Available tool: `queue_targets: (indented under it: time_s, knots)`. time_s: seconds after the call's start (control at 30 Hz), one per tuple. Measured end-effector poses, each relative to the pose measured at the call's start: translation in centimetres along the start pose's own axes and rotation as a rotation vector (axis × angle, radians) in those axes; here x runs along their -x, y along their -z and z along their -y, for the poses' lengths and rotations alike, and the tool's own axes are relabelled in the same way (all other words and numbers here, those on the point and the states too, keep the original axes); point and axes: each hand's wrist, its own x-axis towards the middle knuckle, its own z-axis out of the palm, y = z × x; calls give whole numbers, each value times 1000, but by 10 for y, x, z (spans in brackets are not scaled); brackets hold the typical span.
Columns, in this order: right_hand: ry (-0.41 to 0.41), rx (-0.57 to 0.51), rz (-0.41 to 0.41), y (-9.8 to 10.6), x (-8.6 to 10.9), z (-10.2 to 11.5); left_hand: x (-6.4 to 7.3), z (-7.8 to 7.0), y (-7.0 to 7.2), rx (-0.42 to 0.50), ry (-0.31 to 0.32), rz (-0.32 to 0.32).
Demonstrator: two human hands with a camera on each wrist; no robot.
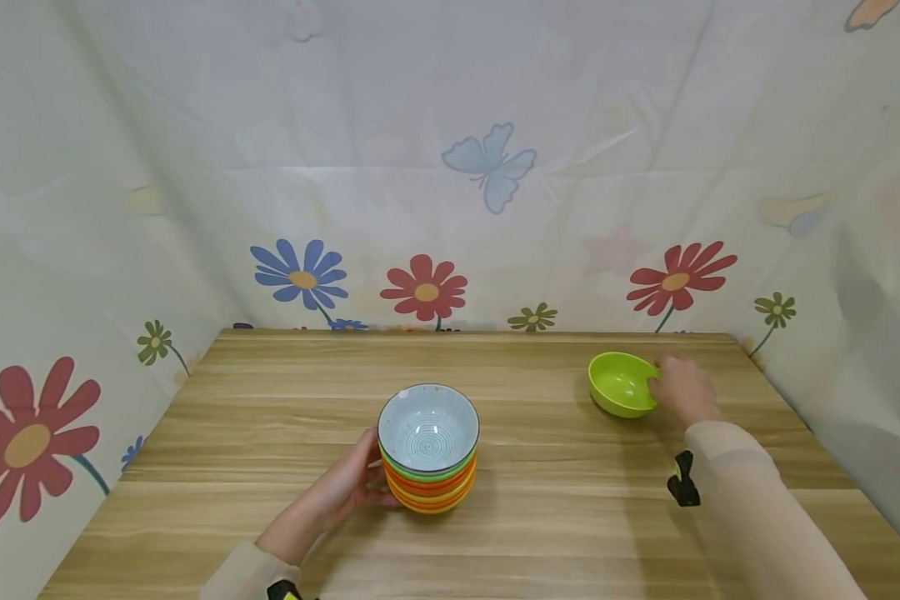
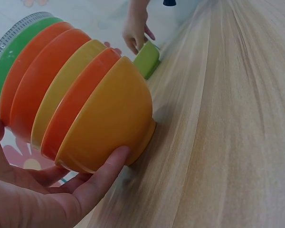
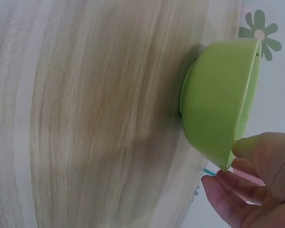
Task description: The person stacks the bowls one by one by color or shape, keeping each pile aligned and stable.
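A stack of bowls [image 1: 429,487] stands upright on the wooden table, its colours running from green through orange to yellow. On top is a pale blue bowl [image 1: 428,429] with fine rings inside and a dark rim. My left hand [image 1: 352,479] holds the stack from its left side; in the left wrist view the lowest finger lies against the yellow-orange bottom bowl [image 2: 114,114]. Farther right, a lime green bowl [image 1: 621,383] sits upright. My right hand [image 1: 686,387] pinches its right rim, the thumb [image 3: 247,146] at the edge and the other fingers below it.
The wood-grain table [image 1: 525,517] reaches back to a pale curtain [image 1: 555,242] printed with flowers and a butterfly, which also closes in both sides. A stretch of tabletop lies between the stack and the green bowl. Each sleeve carries a small black wrist device [image 1: 683,481].
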Motion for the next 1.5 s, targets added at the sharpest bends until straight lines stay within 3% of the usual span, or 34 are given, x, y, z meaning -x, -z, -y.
queue_targets:
  time_s: [0.13,0.37,1.1,1.5]
  knots:
    - [-12,-2,22,-1,-1,0,0,0,0,-3,2,-6]
    - [2,-3,-14,-5,-1,-2,1,0,0,2,-1,-3]
    - [-83,-155,77,1,1,0,1,0,0,-5,6,-2]
    - [-121,-215,87,1,0,0,0,1,0,-8,7,-3]
